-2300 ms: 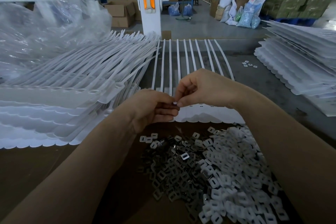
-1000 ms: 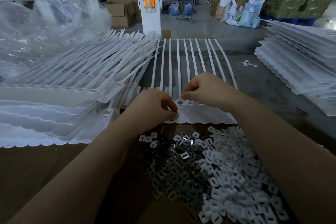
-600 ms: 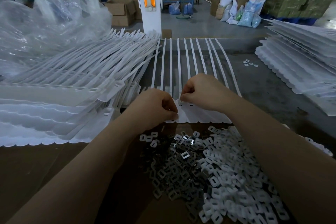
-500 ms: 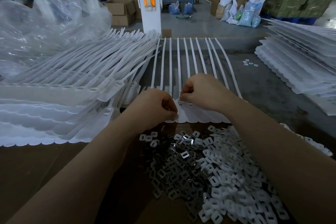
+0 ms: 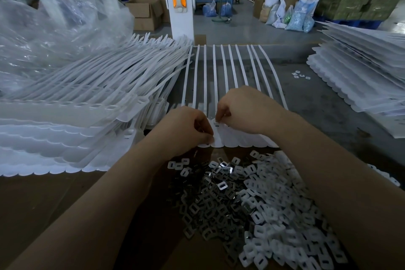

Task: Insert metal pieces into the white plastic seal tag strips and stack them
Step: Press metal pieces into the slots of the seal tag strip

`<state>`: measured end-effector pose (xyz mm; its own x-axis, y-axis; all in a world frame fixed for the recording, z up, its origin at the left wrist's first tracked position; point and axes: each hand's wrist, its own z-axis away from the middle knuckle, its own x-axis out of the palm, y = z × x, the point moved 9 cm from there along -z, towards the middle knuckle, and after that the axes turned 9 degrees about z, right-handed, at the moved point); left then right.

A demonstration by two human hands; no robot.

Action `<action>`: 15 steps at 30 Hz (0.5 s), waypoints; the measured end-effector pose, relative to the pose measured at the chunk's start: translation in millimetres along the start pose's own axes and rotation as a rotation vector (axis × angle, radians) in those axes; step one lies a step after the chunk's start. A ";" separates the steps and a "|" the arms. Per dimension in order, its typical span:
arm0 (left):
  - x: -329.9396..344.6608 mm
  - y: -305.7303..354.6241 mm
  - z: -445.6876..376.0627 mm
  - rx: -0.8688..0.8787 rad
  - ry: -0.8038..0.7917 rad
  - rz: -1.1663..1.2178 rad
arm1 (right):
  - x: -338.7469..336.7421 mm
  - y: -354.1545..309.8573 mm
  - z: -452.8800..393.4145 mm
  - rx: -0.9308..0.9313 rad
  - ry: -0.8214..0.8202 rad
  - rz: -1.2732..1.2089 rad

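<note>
A white seal tag strip sheet lies flat in front of me, its long tails running away across the grey table. My left hand pinches the near left tag of the sheet between thumb and fingers. My right hand has its fingertips curled down onto a slot of the same tag; whatever it pinches there is hidden. A heap of small metal pieces mixed with white plastic pieces lies just below my hands.
A tall stack of white strip sheets fills the left side, with crumpled clear plastic film behind it. Another stack of sheets sits at the right. A few loose pieces lie on the table. A white post stands beyond.
Both hands came down from holding a small piece together onto the sheet's near edge. Over the last second they have stayed almost still on the same tag.
</note>
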<state>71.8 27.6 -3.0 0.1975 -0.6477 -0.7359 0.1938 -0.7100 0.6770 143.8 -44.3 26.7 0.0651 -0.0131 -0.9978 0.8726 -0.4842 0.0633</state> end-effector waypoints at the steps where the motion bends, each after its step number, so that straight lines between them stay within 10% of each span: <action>1: 0.0 -0.2 -0.4 -0.001 -0.001 0.002 | -0.4 -1.9 0.3 -0.007 -0.011 0.039; 15: 0.2 -0.7 1.0 0.002 -0.008 0.067 | 0.6 -38.9 19.2 -0.019 -0.190 0.380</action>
<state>70.7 27.7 -3.7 0.2026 -0.6961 -0.6887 0.1787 -0.6652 0.7249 100.7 -42.2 23.3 0.2951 -0.3493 -0.8893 0.8128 -0.3975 0.4258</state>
